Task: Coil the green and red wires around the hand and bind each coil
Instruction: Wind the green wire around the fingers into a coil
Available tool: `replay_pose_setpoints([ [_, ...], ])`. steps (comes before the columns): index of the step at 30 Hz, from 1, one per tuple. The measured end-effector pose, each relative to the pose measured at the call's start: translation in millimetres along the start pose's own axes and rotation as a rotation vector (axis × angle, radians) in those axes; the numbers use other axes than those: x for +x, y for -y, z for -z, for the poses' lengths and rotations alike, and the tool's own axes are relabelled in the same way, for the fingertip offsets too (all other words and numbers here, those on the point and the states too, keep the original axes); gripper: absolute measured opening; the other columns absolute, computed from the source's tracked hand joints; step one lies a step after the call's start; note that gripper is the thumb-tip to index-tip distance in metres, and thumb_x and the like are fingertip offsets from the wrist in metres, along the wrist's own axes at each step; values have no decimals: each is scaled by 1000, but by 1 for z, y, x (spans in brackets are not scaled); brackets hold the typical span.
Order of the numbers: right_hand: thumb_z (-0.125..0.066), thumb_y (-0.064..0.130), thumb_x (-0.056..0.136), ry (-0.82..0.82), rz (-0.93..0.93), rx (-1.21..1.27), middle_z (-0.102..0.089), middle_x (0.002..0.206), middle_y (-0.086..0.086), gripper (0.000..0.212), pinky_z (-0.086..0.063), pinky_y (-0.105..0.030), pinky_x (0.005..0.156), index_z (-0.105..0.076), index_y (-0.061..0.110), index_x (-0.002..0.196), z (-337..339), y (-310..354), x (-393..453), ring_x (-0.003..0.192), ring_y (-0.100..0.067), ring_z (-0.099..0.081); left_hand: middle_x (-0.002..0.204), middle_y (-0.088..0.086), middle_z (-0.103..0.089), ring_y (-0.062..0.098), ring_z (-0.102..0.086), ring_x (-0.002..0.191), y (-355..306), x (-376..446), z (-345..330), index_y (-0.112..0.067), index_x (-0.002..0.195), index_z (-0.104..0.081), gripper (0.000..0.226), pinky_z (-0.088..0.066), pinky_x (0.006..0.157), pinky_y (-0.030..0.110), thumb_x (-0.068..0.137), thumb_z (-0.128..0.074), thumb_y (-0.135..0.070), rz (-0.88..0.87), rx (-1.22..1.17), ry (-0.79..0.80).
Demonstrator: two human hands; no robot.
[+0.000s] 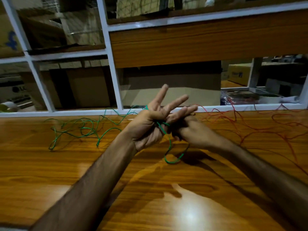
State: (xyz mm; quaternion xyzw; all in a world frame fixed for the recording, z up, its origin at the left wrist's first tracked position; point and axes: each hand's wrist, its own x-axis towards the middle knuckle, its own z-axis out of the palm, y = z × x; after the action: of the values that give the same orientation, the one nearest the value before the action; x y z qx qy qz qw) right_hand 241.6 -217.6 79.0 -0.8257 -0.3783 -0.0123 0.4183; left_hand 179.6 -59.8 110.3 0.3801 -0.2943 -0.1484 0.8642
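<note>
The green wire (80, 129) lies in loose loops on the wooden table, left of centre, and runs up to my hands. My left hand (155, 120) is raised with its fingers spread straight, and the green wire crosses its palm and passes behind its fingers. My right hand (188, 129) sits just behind and right of the left palm, fingers curled where the green wire crosses; the left hand hides its fingertips. A short green end (171, 160) hangs below the hands in a loop. The red wire (250, 124) sprawls in tangles on the table to the right.
The glossy wooden table (150, 197) fills the foreground. Behind it stands a white-framed glass partition (115, 72) with a wooden panel (200, 42), and cardboard boxes (86, 87) are stacked beyond the glass. A roll of tape (8, 106) sits at the far left.
</note>
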Motion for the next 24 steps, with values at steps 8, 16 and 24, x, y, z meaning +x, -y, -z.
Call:
replay_pose_setpoints([
  [8,-50,30,107,178,71,-138,-57,65,5,27,-43,-33,56,-64,22,85,-10,11,-9,57,-5,-51,164,15,-38,27,-54,132,-10,11,28,-33,167,-12,69,-50,107,31,111,-38,-3,-359,583,-575],
  [16,-61,32,101,147,129,-171,-65,65,22,18,-44,-16,56,-73,26,90,7,28,-12,59,3,-58,165,11,-40,24,-48,146,-3,-1,48,-48,164,-2,61,-44,117,28,112,-33,-44,-95,1101,-500],
  [24,-69,27,95,-4,239,-42,-71,69,3,12,-52,-23,60,-78,18,93,39,27,-7,64,-9,-67,132,13,-73,23,-73,117,4,-6,28,-24,141,-57,70,-57,102,34,106,-12,-63,326,930,-357],
])
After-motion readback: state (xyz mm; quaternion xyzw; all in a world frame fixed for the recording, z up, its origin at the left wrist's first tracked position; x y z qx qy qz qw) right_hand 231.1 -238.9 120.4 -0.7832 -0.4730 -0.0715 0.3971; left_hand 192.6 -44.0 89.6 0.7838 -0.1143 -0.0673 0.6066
